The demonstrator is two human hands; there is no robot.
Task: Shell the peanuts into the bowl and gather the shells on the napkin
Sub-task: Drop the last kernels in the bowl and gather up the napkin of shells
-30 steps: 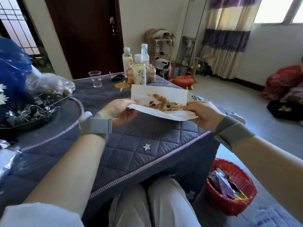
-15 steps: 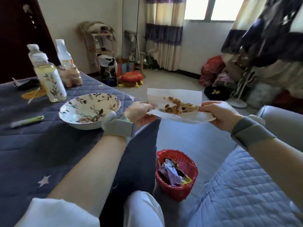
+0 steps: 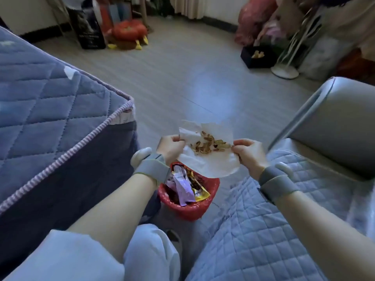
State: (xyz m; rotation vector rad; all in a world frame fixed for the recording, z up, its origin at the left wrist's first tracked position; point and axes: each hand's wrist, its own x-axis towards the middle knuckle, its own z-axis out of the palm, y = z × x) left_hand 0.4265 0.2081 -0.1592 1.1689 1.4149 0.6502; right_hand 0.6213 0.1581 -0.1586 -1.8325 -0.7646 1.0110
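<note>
Both hands are up in front of the person, and between them hangs the napkin (image 3: 209, 165), sagging in the middle like a little hammock, which is just what keeps the shells (image 3: 209, 144) heaped in the dip instead of sliding off an edge. The left hand (image 3: 171, 148) pinches the napkin's left edge with curled fingers, and the right hand (image 3: 248, 152) pinches the right edge the same way, thumb on top, so the paper is stretched only enough to make a trough. The far edge stands up a bit, a small wall behind the pile. Directly beneath, on the floor, sits a red bin (image 3: 188, 207) already stuffed with wrappers (image 3: 183, 186), and the napkin's lower flap hangs over its rim. That placement looks deliberate: the load seems lined up for tipping into the bin, with the near edge the likely spout. The quilted table (image 3: 50, 110) lies off to the left, and a quilted seat cover (image 3: 263, 230) to the right. No bowl shows in this view, so the peanuts' whereabouts can't be told. The shelling seems finished, judging by the size of the heap; the risk now is thin paper tearing or shells spilling past the rim.
</note>
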